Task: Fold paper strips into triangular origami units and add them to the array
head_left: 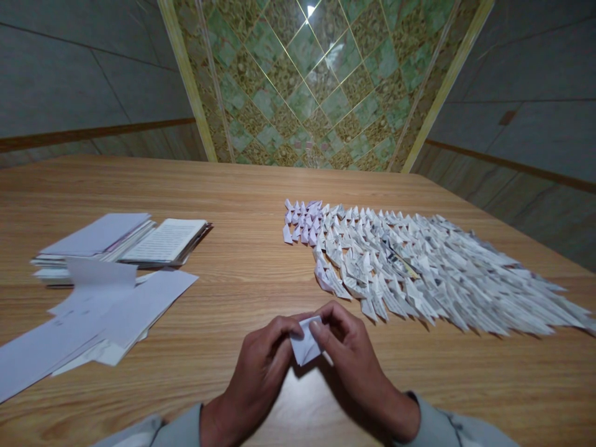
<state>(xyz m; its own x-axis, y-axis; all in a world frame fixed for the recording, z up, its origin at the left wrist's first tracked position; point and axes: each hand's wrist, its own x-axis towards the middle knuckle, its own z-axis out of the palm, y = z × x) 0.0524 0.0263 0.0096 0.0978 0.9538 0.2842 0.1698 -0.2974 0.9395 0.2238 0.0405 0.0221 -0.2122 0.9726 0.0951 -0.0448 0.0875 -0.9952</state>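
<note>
Between both hands, just above the near part of the table, is a small folded piece of white paper [306, 345] with creases across its face. My left hand [265, 357] pinches its left edge between thumb and fingers. On the other side, my right hand [349, 354] grips the upper right corner, its thumb lying on the front of the paper. The fingers behind the paper are partly hidden. Beyond my right hand spread many folded paper boats [410, 273] in close rows, mostly printed paper, with a pale lilac group [302, 220] at the far left end.
On the left lie a stack of paper [97, 236], a smaller pile of printed sheets [162, 241] and loose white sheets [93, 323], one bent upward. The wooden table [223, 186] reaches back toward a green patterned tile panel [302, 93] between grey walls.
</note>
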